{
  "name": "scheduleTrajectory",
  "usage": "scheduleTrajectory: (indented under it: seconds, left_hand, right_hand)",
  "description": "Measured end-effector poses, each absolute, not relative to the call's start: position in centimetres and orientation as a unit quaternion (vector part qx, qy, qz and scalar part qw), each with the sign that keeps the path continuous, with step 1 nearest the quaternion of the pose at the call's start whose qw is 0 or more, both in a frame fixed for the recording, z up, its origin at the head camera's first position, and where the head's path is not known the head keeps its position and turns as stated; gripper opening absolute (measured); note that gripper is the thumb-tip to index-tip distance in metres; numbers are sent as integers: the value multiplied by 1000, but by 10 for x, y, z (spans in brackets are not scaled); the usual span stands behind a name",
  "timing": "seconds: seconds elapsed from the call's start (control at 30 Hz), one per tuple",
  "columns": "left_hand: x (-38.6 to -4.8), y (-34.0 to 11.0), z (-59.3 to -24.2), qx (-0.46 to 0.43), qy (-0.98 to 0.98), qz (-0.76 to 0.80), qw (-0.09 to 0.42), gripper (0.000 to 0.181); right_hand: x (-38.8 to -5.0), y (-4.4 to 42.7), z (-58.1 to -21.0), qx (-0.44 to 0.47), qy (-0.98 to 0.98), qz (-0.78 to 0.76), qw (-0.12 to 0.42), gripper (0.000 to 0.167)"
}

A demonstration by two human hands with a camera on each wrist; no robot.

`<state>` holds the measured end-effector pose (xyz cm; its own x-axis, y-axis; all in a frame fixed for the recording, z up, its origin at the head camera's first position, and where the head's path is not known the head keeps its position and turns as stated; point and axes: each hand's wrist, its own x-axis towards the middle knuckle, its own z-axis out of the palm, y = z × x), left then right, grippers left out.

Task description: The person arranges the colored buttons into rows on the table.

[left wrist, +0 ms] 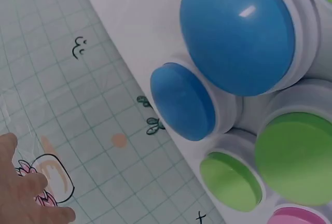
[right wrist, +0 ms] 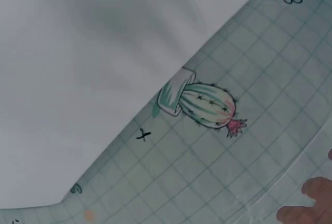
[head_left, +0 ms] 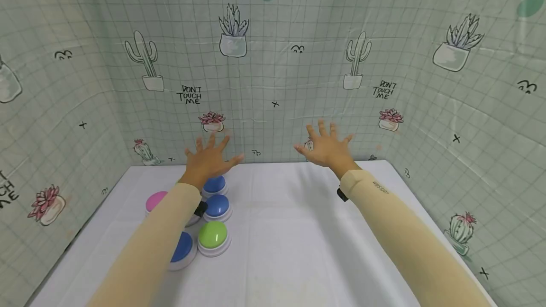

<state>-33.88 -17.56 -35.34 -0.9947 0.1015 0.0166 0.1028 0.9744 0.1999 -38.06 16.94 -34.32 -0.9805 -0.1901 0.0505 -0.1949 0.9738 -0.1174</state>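
Both hands are raised with fingers spread, holding nothing. The left hand (head_left: 207,159) is over the far left of the table, above a group of round push buttons with white bases. Among them are a blue button (head_left: 217,205), a green button (head_left: 213,235) and a pink button (head_left: 156,200); the left forearm covers part of the group. In the left wrist view, fingertips of the left hand (left wrist: 31,187) show at the lower left, apart from a blue button (left wrist: 182,101). Over the table's far right side hangs the right hand (head_left: 328,149), its fingertips (right wrist: 306,206) at the right wrist view's corner.
A white-covered table (head_left: 277,240) spans the lower part of the head view. Green gridded cloth (head_left: 273,75) printed with cacti stands behind it and along both sides. Dark straps or devices sit at both wrists.
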Motion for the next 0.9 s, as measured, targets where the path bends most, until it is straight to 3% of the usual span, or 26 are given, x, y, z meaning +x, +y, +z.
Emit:
scheduleTrajectory:
  seconds: [0.2, 0.9]
  left_hand:
    - [-322, -191, -360, -53, -994, -92, -12, 100]
    - [-227, -210, -401, -108, -989, -94, 22, 99]
  right_hand:
    - [-371, 138, -350, 127, -990, 57, 17, 95]
    - [-289, 30, -411, 270, -956, 110, 41, 94]
